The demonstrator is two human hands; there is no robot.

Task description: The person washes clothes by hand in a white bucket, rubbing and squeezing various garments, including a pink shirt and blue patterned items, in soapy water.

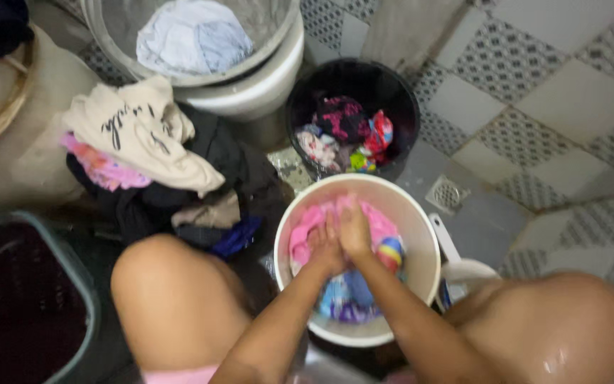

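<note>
Low in the middle of the frame, your left hand [323, 245] and right hand [355, 231] were pressed side by side into the pink wet cloth garment [305, 238] lying in the round white plastic basin [421, 274]. The fingers of both hands were curled together, bunched on folds of that pink fabric. The garment looked soft and limp, and soaked through, so it was likely heavy for its bulk and slippery; gathered handfuls near its middle seemed the surest hold. A blue and purple patterned cloth [346, 299] lay beneath it in the same basin. Above it in the frame sat a black round bucket [399, 99] of mixed coloured clothes, and at the left a heap of dark laundry [200, 185] topped by a cream shirt [140, 131]. A floor drain [448, 193] showed at right of centre.
</note>
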